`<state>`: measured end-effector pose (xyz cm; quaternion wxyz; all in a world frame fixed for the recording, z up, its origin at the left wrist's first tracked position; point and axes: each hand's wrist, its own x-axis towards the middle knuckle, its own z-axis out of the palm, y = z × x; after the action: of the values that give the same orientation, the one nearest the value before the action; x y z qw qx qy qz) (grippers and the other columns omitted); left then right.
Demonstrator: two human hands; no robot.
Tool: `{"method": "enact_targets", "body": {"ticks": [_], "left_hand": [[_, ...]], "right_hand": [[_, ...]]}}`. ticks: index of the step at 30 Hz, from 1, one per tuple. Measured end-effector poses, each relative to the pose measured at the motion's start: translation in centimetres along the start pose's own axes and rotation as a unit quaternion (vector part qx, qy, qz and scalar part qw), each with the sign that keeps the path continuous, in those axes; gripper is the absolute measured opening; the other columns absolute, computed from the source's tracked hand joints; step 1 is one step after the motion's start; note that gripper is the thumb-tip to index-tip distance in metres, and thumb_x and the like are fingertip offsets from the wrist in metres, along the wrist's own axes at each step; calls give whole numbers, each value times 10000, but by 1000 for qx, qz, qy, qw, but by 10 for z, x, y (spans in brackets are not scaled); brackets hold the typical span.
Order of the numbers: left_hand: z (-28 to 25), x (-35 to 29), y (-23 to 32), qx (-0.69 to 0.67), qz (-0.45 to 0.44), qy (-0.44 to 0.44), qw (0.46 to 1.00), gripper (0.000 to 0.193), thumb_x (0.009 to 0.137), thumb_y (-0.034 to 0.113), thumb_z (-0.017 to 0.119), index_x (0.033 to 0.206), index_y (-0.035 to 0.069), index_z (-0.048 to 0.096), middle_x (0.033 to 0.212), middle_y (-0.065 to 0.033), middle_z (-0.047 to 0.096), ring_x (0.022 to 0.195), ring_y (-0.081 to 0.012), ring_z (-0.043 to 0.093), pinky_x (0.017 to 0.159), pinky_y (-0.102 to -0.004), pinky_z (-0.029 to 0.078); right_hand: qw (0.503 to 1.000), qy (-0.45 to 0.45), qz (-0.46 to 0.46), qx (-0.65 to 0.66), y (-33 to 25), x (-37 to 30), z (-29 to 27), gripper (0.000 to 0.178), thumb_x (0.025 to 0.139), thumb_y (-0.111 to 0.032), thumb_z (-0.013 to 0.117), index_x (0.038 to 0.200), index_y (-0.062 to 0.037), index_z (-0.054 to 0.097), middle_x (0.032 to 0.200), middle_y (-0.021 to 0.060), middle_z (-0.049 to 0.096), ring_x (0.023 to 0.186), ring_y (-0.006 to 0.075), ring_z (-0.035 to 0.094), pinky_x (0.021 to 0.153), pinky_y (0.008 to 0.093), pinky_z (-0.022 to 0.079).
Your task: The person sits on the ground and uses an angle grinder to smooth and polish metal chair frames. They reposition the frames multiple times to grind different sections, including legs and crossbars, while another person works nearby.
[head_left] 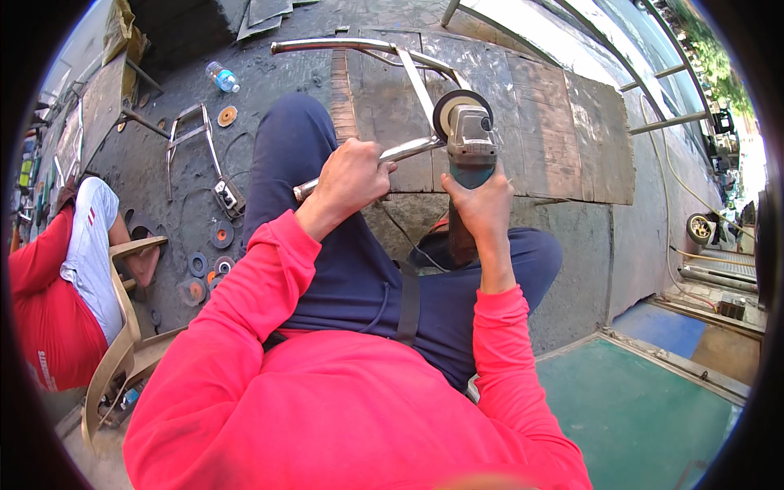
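Observation:
My left hand (pixel 349 181) is closed around one leg of a bent, shiny metal tube frame (pixel 411 147). The frame's far part rests over a worn wooden board (pixel 523 114). My right hand (pixel 482 202) grips the body of an angle grinder (pixel 472 147), its head pointing away from me. The grinder's round disc (pixel 459 104) is beside the corner of the frame; whether they touch, I cannot tell. A dark cord runs near my legs below the tool.
Several loose grinding discs (pixel 221 234) lie on the floor at left, near a second metal frame (pixel 189 143) and a plastic bottle (pixel 222 77). A person in red (pixel 61 294) sits at far left by a tan plastic chair (pixel 122 327). A green panel (pixel 637 408) lies at lower right.

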<state>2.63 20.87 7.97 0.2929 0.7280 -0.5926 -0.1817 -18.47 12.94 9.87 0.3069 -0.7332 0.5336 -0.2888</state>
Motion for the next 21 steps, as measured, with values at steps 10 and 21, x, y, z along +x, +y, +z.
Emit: {"method": "enact_targets", "body": {"ticks": [10,21], "left_hand": [[-6,4,1,-29,5,32,999,230,874,183,732,909,-44,740,634,-268,587,633,-439,638,620,-474,505],[-10,9,-2,-31,10,57,998,231,874,191,762,918,-34,741,635,-256,586,544,-403,592,567,-429,469]], "right_hand": [[1000,27,-13,4,2,0,-3,534,680,-237,877,1048,70,640,899,228,742,852,346,757,765,409,586],[999,32,-36,8,-7,5,-4,513,683,-229,867,1036,57,629,873,225,737,814,348,754,749,417,588]]}}
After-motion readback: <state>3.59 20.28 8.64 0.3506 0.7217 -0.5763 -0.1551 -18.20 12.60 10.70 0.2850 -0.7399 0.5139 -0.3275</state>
